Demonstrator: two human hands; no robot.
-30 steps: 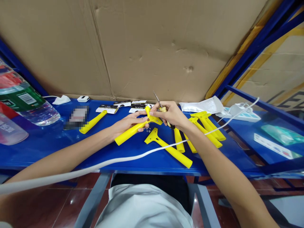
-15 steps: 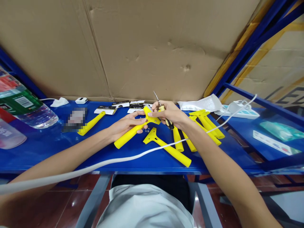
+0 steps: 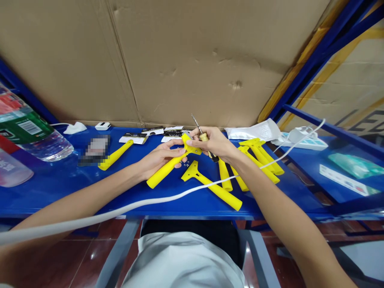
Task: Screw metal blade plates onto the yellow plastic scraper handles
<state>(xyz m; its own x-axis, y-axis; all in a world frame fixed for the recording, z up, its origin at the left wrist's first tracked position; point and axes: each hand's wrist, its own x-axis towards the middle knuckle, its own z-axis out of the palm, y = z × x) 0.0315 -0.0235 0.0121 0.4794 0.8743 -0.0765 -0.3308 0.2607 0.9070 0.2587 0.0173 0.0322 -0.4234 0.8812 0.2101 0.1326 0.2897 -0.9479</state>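
Observation:
My left hand (image 3: 159,158) is closed around a yellow plastic scraper (image 3: 162,173), its handle slanting down to the left and its forked head up between both hands. In my right hand (image 3: 220,142) is a screwdriver (image 3: 204,137) with a cream and black handle; its metal shaft points up and left, away from the scraper. The right thumb and fingers also touch the scraper's head. Below the hands, another yellow scraper (image 3: 217,190) lies on the blue table (image 3: 120,196). Small metal bits (image 3: 186,163), perhaps screws or nuts, are scattered beside it, partly hidden by the left fingers.
Several more yellow scrapers (image 3: 259,160) lie under and beyond my right forearm; one scraper (image 3: 116,155) is at the left by a blurred-out dark item (image 3: 95,150). A white cable (image 3: 156,201) crosses in front. Printed cards (image 3: 133,138) lie at the back, bottles (image 3: 45,140) at left.
The held scraper has shifted slightly to the right. The screwdriver's tip has swung a little left and up, and my right hand has edged left. Both hands keep their hold.

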